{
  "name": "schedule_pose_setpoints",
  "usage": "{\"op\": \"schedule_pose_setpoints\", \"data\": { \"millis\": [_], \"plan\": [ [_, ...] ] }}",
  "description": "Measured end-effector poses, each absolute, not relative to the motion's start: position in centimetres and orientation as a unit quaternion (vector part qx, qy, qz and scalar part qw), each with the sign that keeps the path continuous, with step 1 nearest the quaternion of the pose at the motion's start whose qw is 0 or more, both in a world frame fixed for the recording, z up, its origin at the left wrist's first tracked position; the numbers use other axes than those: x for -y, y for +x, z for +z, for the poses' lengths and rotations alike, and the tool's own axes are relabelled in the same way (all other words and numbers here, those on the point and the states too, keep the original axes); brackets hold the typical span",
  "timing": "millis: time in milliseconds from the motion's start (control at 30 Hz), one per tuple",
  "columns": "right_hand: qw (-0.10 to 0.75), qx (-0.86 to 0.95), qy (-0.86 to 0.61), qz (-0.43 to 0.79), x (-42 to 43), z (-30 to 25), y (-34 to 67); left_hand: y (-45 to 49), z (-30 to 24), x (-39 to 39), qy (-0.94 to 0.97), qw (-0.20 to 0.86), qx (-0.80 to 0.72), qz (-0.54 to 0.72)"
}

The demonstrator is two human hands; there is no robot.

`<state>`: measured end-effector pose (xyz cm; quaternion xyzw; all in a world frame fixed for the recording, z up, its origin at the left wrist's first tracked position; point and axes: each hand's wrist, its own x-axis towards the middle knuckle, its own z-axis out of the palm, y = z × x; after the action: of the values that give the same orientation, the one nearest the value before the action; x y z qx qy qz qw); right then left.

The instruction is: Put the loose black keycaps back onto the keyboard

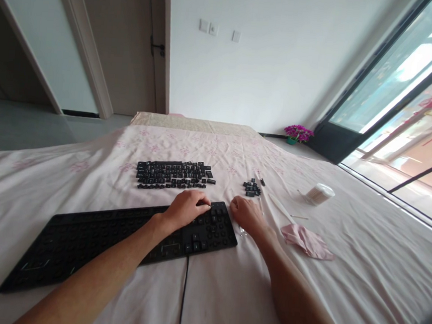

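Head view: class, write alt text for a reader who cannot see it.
A left hand rests on the right-end keys of a black keyboard on a pale sheet; the right hand lies on the sheet beside it. Nearby lie rows of loose keycaps, a smaller pile, a pink cloth and a white tub.

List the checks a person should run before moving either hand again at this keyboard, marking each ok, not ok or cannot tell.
1. Keyboard lies flat on the sheet: ok.
2. Left hand rests on the keyboard's right end: ok.
3. Right hand is off the keyboard, on the sheet by its right edge: ok.
4. Either hand holds something in its curled fingers: cannot tell.
5. Keycap rows and small keycap pile lie apart from the keyboard and both hands: ok.
6. Cable runs free between the forearms: ok.
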<state>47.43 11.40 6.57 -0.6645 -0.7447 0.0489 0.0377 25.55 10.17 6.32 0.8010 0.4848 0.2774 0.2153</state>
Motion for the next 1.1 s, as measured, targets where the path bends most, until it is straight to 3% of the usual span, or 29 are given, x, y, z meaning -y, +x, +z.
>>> {"op": "schedule_pose_setpoints", "data": {
  "millis": [267, 533, 700, 933, 1100],
  "plan": [
    [0.018, 0.758, -0.651, -0.04, -10.2, 8.1, 47.7, 29.1, 6.4, -14.5, 0.751, 0.226, -0.564, 0.258],
    [0.048, 0.757, -0.651, 0.032, -11.0, 7.3, 49.2, 31.0, 5.6, -16.8, 0.748, 0.221, -0.597, 0.186],
    [0.072, 0.759, -0.647, 0.01, -10.6, 8.1, 49.0, 30.9, 5.5, -17.1, 0.747, 0.213, -0.604, 0.177],
    [0.173, 0.852, -0.469, 0.153, -8.3, 9.4, 46.5, 29.2, 7.2, -15.4, 0.751, 0.185, -0.596, 0.217],
    [0.154, 0.87, -0.447, 0.14, -6.6, 8.7, 45.4, 24.4, 8.3, -11.1, 0.748, 0.184, -0.585, 0.253]
  ]
}}
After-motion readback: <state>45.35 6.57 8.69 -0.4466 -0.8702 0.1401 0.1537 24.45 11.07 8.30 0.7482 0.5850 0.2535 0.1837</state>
